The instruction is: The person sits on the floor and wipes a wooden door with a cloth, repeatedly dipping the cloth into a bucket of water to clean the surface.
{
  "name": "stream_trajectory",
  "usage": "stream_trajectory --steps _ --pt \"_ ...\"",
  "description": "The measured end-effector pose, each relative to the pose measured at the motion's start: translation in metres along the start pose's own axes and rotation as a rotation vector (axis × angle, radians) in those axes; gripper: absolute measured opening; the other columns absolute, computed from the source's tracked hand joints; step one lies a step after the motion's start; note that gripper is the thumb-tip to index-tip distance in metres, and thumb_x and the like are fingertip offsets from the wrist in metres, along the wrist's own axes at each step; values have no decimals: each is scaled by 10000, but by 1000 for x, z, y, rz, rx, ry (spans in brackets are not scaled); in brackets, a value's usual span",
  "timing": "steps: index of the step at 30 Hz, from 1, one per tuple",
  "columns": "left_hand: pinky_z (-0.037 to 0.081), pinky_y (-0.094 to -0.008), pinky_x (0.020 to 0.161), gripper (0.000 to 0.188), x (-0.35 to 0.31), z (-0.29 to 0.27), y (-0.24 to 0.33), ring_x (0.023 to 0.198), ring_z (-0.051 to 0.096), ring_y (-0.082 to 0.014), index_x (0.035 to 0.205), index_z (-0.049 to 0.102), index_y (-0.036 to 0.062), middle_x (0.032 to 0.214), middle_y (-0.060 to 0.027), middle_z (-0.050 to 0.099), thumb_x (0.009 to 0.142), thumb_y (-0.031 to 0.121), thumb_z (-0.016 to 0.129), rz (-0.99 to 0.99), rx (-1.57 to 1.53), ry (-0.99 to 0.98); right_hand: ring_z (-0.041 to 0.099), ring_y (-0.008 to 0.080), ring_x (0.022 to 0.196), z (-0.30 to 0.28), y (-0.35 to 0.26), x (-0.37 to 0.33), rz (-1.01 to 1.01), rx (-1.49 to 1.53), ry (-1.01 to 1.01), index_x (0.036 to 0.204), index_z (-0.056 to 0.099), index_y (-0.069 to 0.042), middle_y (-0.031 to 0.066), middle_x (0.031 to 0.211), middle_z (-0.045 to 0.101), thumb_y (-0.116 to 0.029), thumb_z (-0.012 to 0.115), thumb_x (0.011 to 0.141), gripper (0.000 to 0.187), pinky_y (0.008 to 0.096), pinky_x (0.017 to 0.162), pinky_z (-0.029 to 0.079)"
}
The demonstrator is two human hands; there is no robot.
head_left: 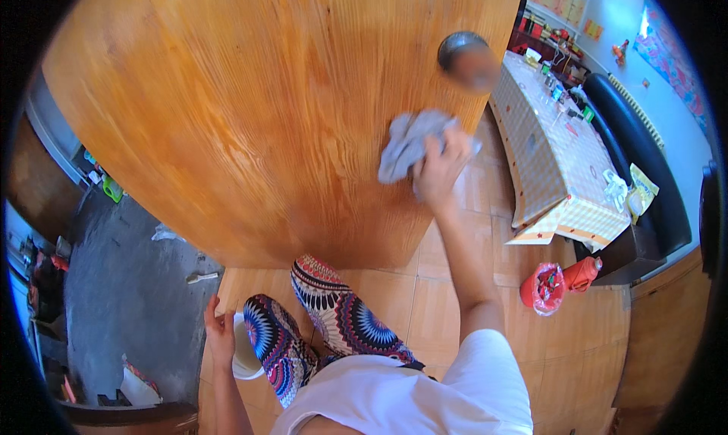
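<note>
A grey cloth (413, 143) lies bunched against the wooden door (265, 109), close to the door's right edge. My right hand (442, 166) presses on it with curled fingers, below the round metal doorknob (461, 50). Some of the cloth is hidden under my fingers. At the lower left my left hand (219, 332) hangs low with nothing in it, its fingers loosely apart. Beside that hand a white bucket (246, 359) stands on the floor, partly covered by my patterned trouser leg.
To the right are a table with a checked cloth (546, 154) and a black sofa (618, 124). A red bin (544, 289) stands near a red thermos-like vessel (582, 274). Left of the door, a brush-like thing (202, 278) lies on the dark floor (129, 283).
</note>
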State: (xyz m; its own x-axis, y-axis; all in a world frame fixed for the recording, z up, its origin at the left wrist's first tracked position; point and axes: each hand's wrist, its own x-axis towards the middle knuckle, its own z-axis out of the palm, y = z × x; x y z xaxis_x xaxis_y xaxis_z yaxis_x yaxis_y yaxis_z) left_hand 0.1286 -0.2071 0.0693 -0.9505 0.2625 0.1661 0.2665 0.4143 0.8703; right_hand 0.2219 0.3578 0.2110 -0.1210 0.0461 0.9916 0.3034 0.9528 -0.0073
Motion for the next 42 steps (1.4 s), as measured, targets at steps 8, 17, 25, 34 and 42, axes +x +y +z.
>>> stream_trajectory --steps 8,17,25,34,42 --pt "526 -329 923 500 12 26 59 1068 674 -215 1494 416 15 1457 -167 495 1022 80 568 20 -105 13 463 392 1193 2 24 6 16 -68 133 1066 637 -106 137 1205 530 -109 682 759 310 513 1002 370" --pt "521 -317 885 393 11 47 63 974 661 -189 1402 497 8 1403 -141 552 1019 70 563 45 -33 -42 446 419 1197 -21 14 -151 174 -29 -285 1149 631 -44 182 1258 505 -62 632 773 376 531 1013 347" --pt "524 -313 883 373 6 45 49 983 655 -185 1379 528 21 1389 -135 562 1009 42 562 -7 -91 -18 368 522 1269 -22 25 79 135 24 206 1270 458 87 311 1342 434 7 529 788 494 603 1077 268" --pt "527 -353 878 328 2 49 47 985 659 -249 1328 567 10 1305 -139 602 1005 68 572 79 77 38 462 490 1218 -7 15 -63 31 -44 -66 1072 543 14 233 1211 519 -143 647 766 359 622 1052 347" --pt "509 -433 905 293 -16 68 47 1016 643 -383 1247 622 -12 1137 -214 655 964 51 581 117 186 46 469 429 1241 -3 16 -106 -168 26 -224 1097 646 -25 192 1275 527 -53 654 694 405 577 1056 372"
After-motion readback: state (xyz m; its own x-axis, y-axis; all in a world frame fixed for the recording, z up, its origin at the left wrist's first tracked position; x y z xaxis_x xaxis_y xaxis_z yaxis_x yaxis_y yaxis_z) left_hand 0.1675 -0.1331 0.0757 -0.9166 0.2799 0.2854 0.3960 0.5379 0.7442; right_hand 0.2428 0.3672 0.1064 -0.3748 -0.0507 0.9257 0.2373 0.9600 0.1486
